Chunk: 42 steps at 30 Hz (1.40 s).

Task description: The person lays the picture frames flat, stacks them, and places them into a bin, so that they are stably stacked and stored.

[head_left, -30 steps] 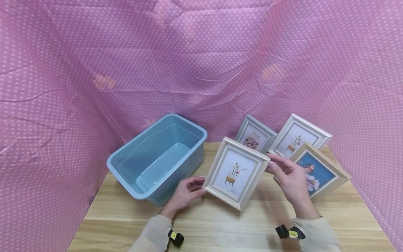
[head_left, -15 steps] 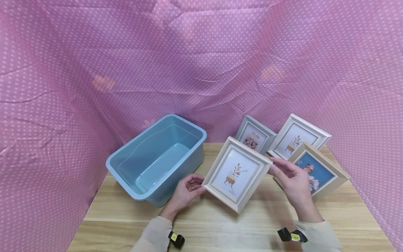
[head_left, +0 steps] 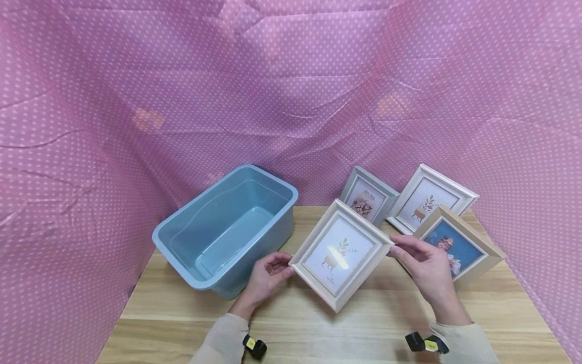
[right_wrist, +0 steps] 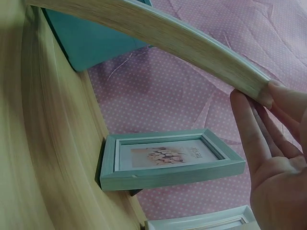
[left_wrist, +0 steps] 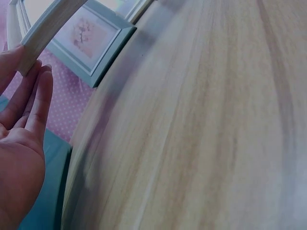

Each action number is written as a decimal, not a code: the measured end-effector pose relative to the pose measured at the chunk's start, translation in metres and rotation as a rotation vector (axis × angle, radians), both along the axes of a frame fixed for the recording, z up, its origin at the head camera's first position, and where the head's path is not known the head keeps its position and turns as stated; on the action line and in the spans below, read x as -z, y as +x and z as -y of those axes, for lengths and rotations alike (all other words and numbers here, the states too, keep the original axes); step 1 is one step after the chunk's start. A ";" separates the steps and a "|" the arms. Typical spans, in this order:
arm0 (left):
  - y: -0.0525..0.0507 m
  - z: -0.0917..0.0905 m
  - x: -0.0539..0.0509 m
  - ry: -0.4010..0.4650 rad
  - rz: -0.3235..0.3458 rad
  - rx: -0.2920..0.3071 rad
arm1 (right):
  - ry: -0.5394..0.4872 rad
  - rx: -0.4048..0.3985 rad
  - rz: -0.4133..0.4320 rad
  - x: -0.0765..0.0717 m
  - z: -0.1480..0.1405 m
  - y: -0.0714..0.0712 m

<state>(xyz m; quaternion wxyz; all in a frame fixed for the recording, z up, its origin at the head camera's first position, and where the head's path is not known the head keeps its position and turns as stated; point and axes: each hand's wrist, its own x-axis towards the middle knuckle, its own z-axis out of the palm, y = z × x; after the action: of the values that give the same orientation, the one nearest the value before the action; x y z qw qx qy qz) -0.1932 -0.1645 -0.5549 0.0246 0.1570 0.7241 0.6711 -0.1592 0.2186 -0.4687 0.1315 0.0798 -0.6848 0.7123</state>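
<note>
Between both hands a cream picture frame (head_left: 338,255) with a plant print is held up, tilted, over the table. My left hand (head_left: 265,280) pinches its left corner between thumb and fingers. At the right corner, my right hand (head_left: 425,270) pinches it the same way. Glare lies across the glass in the head view. The left wrist view shows the left hand (left_wrist: 24,129) at one corner of the frame (left_wrist: 45,36). In the right wrist view the right hand (right_wrist: 276,148) grips the other end of the frame's edge (right_wrist: 182,45).
A blue-grey plastic bin (head_left: 227,227) stands at the left. Behind the held frame stands a grey-green frame (head_left: 369,197). To the right are a white frame (head_left: 429,199) and a tan frame (head_left: 459,247) with a blue flower picture. Pink dotted cloth (head_left: 291,101) hangs around the wooden table (head_left: 291,323).
The held frame has turned a little clockwise, its right corner lower and its top corner farther right. My right hand has moved slightly down and right. Glare has appeared on the glass.
</note>
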 end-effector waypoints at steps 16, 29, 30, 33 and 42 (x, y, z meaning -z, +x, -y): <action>0.000 -0.004 -0.001 0.014 0.014 -0.091 | 0.054 -0.023 -0.107 0.013 -0.006 0.005; -0.002 -0.012 -0.004 0.130 0.045 -0.138 | 0.176 0.061 -0.120 0.018 -0.004 0.011; -0.003 -0.012 -0.004 0.134 0.051 -0.145 | 0.190 0.066 -0.122 0.019 -0.004 0.012; -0.004 -0.013 -0.003 0.160 0.078 -0.160 | 0.210 0.064 -0.143 0.020 -0.004 0.013; -0.007 -0.015 -0.003 0.202 0.109 -0.211 | 0.219 0.058 -0.212 0.028 -0.004 0.014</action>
<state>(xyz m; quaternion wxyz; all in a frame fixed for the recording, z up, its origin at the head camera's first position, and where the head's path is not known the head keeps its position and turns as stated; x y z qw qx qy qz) -0.2000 -0.1494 -0.5520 -0.0228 0.0453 0.6630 0.7469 -0.1448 0.2224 -0.4962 0.2139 0.1486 -0.7427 0.6169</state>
